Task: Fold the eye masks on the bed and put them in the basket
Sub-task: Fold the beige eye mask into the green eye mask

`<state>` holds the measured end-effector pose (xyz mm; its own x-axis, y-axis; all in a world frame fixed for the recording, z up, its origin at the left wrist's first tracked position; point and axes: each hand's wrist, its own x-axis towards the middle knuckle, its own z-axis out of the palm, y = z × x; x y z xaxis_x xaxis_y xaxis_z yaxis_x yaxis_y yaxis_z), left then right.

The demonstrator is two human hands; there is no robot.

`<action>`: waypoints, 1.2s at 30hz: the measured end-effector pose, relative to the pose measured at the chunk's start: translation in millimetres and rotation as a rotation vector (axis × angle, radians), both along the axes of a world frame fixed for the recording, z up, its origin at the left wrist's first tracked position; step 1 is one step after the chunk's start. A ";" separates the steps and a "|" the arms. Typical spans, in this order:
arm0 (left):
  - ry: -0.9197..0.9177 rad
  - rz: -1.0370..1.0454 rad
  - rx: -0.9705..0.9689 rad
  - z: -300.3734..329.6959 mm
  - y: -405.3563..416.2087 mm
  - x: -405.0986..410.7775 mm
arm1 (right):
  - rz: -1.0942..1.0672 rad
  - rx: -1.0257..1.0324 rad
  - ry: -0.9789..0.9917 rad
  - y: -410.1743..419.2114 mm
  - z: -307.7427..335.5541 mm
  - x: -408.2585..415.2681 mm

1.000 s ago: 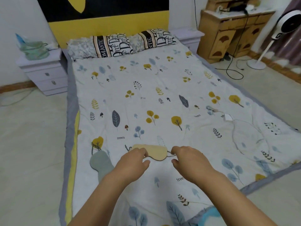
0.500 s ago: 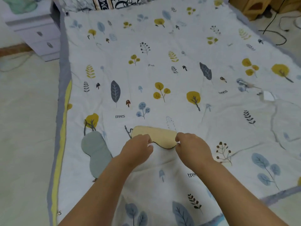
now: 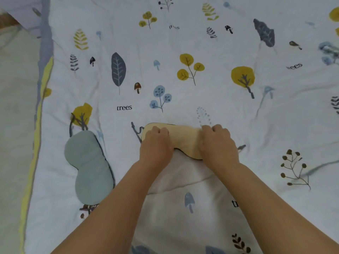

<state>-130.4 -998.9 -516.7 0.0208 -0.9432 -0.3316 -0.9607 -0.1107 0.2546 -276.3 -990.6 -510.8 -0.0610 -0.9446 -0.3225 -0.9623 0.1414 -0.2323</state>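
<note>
**Both hands closed on the cream eye mask**

The left hand (image 3: 156, 143) has its grip curled shut over the left end of the cream eye mask (image 3: 183, 138), knuckles up, fingers tucked onto the fabric. The right hand (image 3: 217, 143) does the same at the right end, its grip closed on that end of the mask. Between the two hands the middle of the mask shows, lying flat on the bed (image 3: 201, 52), with its dark-edged outline visible along the far side and a bit of dark strap poking out beyond each hand.

The mask sits in the near half of the bed, roughly midway between its side edges. To the left, near the bed's left edge, a pale green eye mask (image 3: 88, 165) lies flat and apart from the hands, one end pointing toward the near edge. The bed's cover is white, printed with leaves, trees and mushrooms, and has a grey and yellow border (image 3: 41, 88) along the left edge.
</note>
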 end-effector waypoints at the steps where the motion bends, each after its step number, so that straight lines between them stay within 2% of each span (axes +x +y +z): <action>1: -0.025 -0.001 -0.030 -6.2 -0.7 0.5 | -0.020 -0.019 0.004 -2.4 -6.4 1.0; 5: -0.114 -0.042 -0.169 -22.9 -11.1 6.4 | -0.090 0.009 0.015 -6.5 -25.3 2.5; 8: -0.208 0.002 -0.208 -35.9 -20.1 15.0 | -0.120 0.064 0.037 -5.9 -32.6 0.4; 12: -0.203 0.111 -0.087 -34.0 -26.2 18.4 | -0.131 0.048 0.061 -7.5 -33.2 -1.0; 15: -0.210 0.158 -0.087 -29.1 -24.3 18.1 | -0.142 0.073 0.053 -12.0 -24.4 -4.6; 20: 0.124 0.231 0.025 -14.9 -16.2 10.5 | -0.204 0.173 -0.085 -23.1 -1.3 -20.4; 24: 0.390 0.246 0.071 -9.4 -8.6 -4.0 | -0.256 0.113 -0.118 -23.3 22.4 -25.1; 29: 0.547 0.418 0.071 -13.3 2.4 -5.9 | -0.134 0.020 -0.399 -6.8 44.3 3.2; 32: 0.638 0.508 0.034 -13.4 9.6 -1.7 | -0.076 0.087 -0.556 1.9 40.1 23.8; 36: 0.826 0.643 0.075 -8.8 15.5 3.8 | -0.024 0.158 -0.627 10.0 23.2 38.0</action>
<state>-126.5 -983.3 -525.6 0.2512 -0.8111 -0.5282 -0.2461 -0.5813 0.7756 -238.3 -980.5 -487.6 0.1633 -0.8835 -0.4390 -0.6468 0.2401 -0.7238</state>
